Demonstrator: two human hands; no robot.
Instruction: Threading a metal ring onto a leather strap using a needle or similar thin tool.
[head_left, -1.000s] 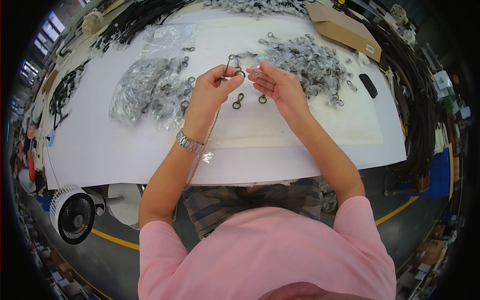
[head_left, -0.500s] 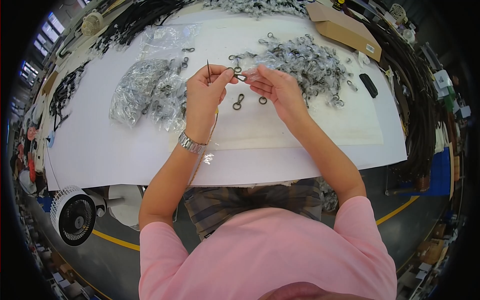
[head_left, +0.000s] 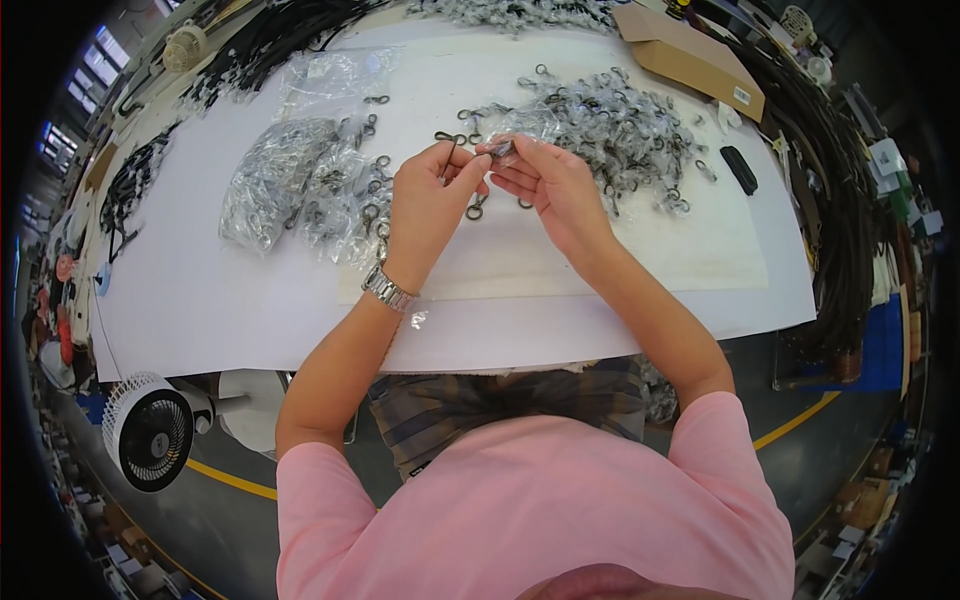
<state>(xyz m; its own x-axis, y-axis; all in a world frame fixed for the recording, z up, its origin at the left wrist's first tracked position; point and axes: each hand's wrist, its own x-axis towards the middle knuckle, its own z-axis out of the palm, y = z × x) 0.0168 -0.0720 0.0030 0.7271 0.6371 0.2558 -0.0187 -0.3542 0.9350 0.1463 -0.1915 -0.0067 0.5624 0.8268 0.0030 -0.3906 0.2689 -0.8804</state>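
My left hand (head_left: 430, 200) pinches a small dark metal hook (head_left: 450, 150) between thumb and fingers above the white table (head_left: 200, 300). My right hand (head_left: 550, 185) holds a small clear plastic bag (head_left: 505, 150) close to that hook, fingertips almost touching the left hand. Loose metal hooks (head_left: 476, 208) lie on the table just under both hands. A heap of bagged hooks (head_left: 620, 125) lies past my right hand. A pile of filled clear bags (head_left: 290, 180) sits to the left of my left hand. A metal watch (head_left: 387, 290) is on my left wrist.
A cardboard box (head_left: 690, 60) lies at the far right of the table, a black oblong object (head_left: 740, 170) near it. Black straps (head_left: 830, 180) pile along the right edge and far left. A white fan (head_left: 150, 430) stands on the floor at lower left.
The hook in my left hand, held upright half a second ago, has tipped toward the bag in my right hand. Both hands have closed together slightly.
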